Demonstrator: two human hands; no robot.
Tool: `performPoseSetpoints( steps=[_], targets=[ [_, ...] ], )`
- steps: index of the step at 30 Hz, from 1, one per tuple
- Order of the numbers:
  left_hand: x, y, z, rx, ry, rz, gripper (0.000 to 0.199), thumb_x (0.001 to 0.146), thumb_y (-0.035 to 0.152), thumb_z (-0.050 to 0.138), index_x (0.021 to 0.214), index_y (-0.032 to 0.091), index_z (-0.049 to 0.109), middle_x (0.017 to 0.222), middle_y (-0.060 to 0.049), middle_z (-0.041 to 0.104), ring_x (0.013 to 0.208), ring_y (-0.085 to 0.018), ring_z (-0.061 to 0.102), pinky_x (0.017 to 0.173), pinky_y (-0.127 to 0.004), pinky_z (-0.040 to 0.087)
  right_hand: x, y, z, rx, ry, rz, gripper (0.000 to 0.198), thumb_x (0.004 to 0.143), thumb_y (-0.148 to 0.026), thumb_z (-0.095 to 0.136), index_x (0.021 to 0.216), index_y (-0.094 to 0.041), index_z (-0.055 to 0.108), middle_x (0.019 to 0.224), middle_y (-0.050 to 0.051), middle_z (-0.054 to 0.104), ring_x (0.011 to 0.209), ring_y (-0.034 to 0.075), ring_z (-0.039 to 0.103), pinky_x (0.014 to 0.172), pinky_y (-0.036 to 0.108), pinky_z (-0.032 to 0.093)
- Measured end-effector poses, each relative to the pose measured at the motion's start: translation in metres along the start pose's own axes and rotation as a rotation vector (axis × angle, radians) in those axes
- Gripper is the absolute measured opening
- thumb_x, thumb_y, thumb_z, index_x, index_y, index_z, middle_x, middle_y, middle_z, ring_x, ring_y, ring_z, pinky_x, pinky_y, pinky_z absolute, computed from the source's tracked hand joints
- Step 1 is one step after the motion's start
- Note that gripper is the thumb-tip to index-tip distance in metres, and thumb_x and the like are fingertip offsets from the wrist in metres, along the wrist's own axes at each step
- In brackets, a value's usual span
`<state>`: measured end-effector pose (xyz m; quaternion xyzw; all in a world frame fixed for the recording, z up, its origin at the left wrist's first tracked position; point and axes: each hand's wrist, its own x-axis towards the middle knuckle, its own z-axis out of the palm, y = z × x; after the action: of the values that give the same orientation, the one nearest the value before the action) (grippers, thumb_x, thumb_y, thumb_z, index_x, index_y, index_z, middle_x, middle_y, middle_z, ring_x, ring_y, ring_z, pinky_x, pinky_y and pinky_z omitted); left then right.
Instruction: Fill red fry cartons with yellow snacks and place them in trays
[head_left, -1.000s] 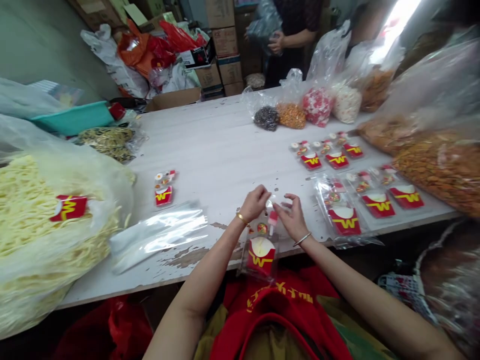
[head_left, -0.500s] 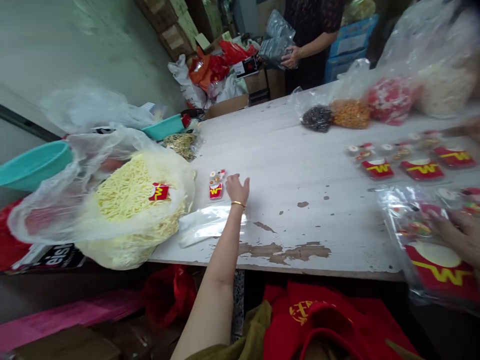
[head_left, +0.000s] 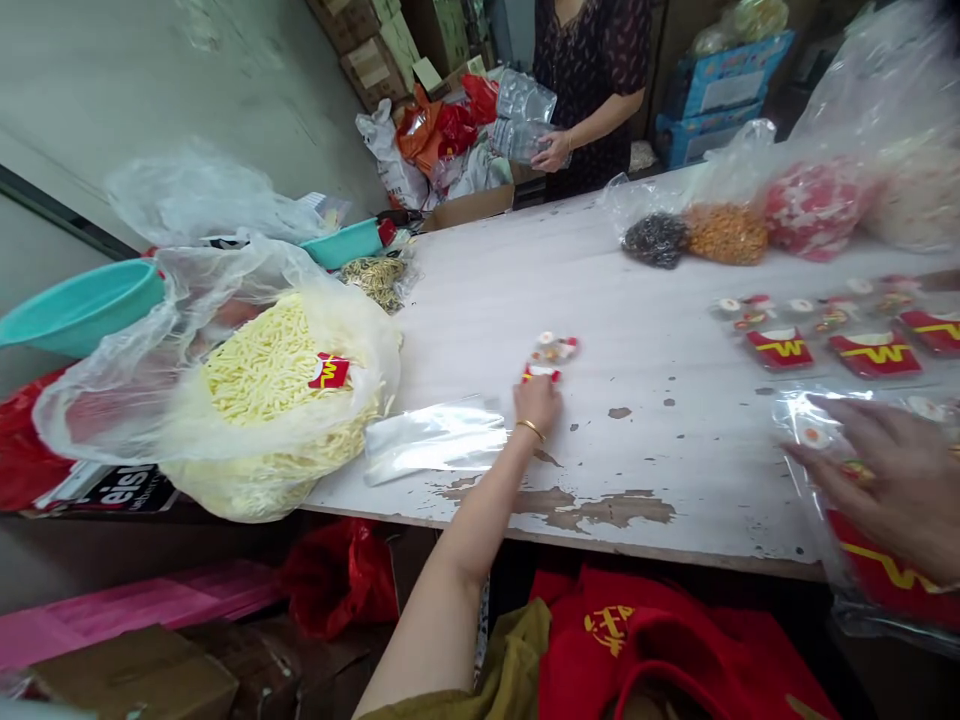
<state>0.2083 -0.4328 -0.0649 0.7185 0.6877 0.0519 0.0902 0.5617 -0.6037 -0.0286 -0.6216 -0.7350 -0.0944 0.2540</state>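
My left hand [head_left: 537, 402], with a gold bangle at its wrist, has its fingers on the lower edge of a small clear pack [head_left: 551, 350] bearing a red carton shape with yellow marks. Most of that carton shape is hidden by the fingers. At the right edge, my right hand [head_left: 892, 475] is spread and blurred over a larger clear plastic bag [head_left: 787, 420] holding red-and-yellow packs. Behind it several similar packs [head_left: 781, 348] lie in a row. Left of my left hand are flat clear bags [head_left: 435, 440].
An open bag of pale yellow strips [head_left: 262, 350] stands at the left, near teal basins [head_left: 82, 305]. Tied bags of dark bits [head_left: 655, 240], orange bits [head_left: 726, 235] and pink pieces [head_left: 817, 210] sit at the back right. Across the table [head_left: 480, 280], a person [head_left: 592, 90] holds clear packaging.
My left hand has brought the small pack rightward across the table. My right hand has spread its fingers over the larger bag. The person opposite has shifted the packaging, and the view has turned slightly.
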Motion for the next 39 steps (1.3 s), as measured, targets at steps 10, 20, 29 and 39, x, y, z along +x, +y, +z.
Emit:
performPoseSetpoints(
  steps=[10,20,29,39],
  targets=[
    [-0.115,0.002,-0.002,-0.265,0.088,0.496,0.028,0.086,0.044,0.054,0.105,0.023,0.057,0.105,-0.005,0.063,0.101,-0.020,0.055,0.091,-0.038,0.034,0.030,-0.086,0.088,0.126,-0.370,-0.463,0.096,0.078,-0.068,0.050,0.150,-0.021,0.007,0.155,0.011,0.018,0.142,0.033,0.012,0.112,0.056,0.017],
    [-0.089,-0.109,0.000,-0.077,0.136,-0.039,0.014,0.087,0.035,0.054,0.086,0.020,0.056,0.090,-0.004,0.060,0.089,-0.020,0.054,0.077,-0.033,0.034,0.073,-0.107,0.128,0.183,-0.507,-0.634,0.118,0.058,-0.087,0.048,0.150,-0.021,0.015,0.155,0.015,0.018,0.142,0.038,0.008,0.112,0.056,0.000],
    [-0.090,-0.109,0.010,-0.079,0.153,0.024,0.013,0.088,0.033,0.052,0.089,0.020,0.055,0.094,-0.004,0.060,0.091,-0.019,0.053,0.077,-0.032,0.035,0.091,-0.124,0.131,0.202,-0.589,-0.672,0.110,0.062,-0.084,0.046,0.145,-0.014,0.028,0.127,0.020,0.051,0.116,0.037,0.045,0.105,0.054,0.022],
    [-0.111,-0.087,0.001,-0.431,0.032,0.247,0.019,0.089,0.032,0.049,0.081,0.019,0.061,0.084,-0.001,0.063,0.083,-0.014,0.056,0.079,-0.029,0.039,0.078,-0.165,0.106,0.266,-0.615,-0.695,0.104,0.064,-0.072,0.056,0.146,-0.015,0.025,0.118,0.018,0.054,0.104,0.033,0.048,0.091,0.047,0.034]
  ],
)
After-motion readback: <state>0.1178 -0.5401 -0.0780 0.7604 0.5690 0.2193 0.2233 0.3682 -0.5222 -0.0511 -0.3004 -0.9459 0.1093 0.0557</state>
